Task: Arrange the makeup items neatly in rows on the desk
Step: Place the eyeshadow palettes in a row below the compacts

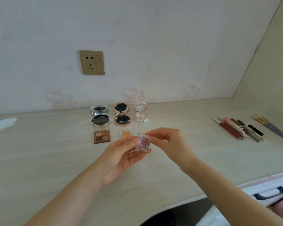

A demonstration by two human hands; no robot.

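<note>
both hands [121, 154] around clear pink case [143, 142]

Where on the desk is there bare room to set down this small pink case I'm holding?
Bare desk lies right of the orange pan, below the white compact, up to the pencils. More lies left of the brown palette, toward the white cloth, and along the near edge. The compact rows are crowded. Both hands hold the pink case.

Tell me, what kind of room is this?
Probably a bedroom with a dressing desk. The wall has cartoon-cat wallpaper, and the desk holds open compacts and a row of lip pencils. Both hands hold a small pink eyeshadow case.
</note>
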